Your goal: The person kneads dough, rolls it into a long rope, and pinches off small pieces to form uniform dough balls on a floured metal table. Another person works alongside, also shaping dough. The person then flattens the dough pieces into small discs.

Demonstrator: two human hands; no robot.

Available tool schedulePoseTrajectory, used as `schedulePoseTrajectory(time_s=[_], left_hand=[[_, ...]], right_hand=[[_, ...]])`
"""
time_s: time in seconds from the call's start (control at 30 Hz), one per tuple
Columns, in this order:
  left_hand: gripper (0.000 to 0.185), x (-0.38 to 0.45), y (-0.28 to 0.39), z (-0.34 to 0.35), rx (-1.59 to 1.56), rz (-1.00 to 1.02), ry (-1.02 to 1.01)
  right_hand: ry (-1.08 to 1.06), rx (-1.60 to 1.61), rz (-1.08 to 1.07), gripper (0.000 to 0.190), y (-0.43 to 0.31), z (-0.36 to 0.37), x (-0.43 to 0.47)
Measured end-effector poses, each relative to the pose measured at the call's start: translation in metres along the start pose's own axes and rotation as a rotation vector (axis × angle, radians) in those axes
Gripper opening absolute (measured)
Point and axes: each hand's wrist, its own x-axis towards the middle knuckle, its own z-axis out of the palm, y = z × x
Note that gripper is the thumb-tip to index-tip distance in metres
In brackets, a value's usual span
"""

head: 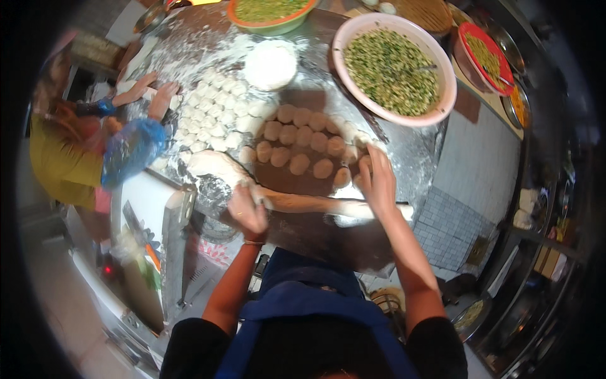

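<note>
A long dough rope [303,203] lies across the near side of the floured metal worktop [412,166]. My left hand [248,211], slightly blurred, is closed around the rope near its left part, where it joins a thicker length of dough [215,166]. My right hand [380,182] reaches over the rope's right part, fingertips down among the rightmost dough pieces. Whether it holds one is hidden by the fingers. Rows of round dough pieces [299,164] lie beyond the rope, partly in shadow. Farther left is a dense group of floured dough pieces [210,111].
At the left, a person's hands [163,99] press on dough. A pink basin [338,52] of chopped green filling stands back right, beside a dark stick [362,111]. A white round mound [271,65], seemingly flour, and a green basin [274,29] are behind. A knife [134,220] lies lower left.
</note>
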Motion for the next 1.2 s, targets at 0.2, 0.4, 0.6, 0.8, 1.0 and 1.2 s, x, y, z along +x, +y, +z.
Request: schedulePoseTrajectory(time_s=[0.2,0.4,0.6,0.8,1.0,1.2], left_hand=[[0.051,-0.027,-0.11,0.013,-0.039,-0.258,0.287],[0.042,-0.015,-0.105,0.037,0.349,-0.4,0.196],[0.043,-0.01,-0.1,0.034,0.349,-0.379,0.074],[0.053,-0.01,-0.1,0.03,0.374,-0.394,-0.081],[0.051,-0.011,-0.103,0.031,0.48,-0.372,-0.056],[0.054,-0.011,-0.102,0.033,0.506,-0.336,-0.058]], right_hand=[[-0.186,0.051,-0.178,0.031,-0.079,0.113,0.214],[-0.671,-0.392,0.016,0.026,-0.1,0.174,0.297],[-0.596,0.257,0.408,0.026,-0.041,0.22,0.302],[0.254,1.176,0.878,0.026,-0.072,0.212,0.21],[0.523,1.368,0.919,0.011,-0.101,0.17,0.129],[0.175,0.714,1.024,0.018,-0.021,0.13,0.019]])
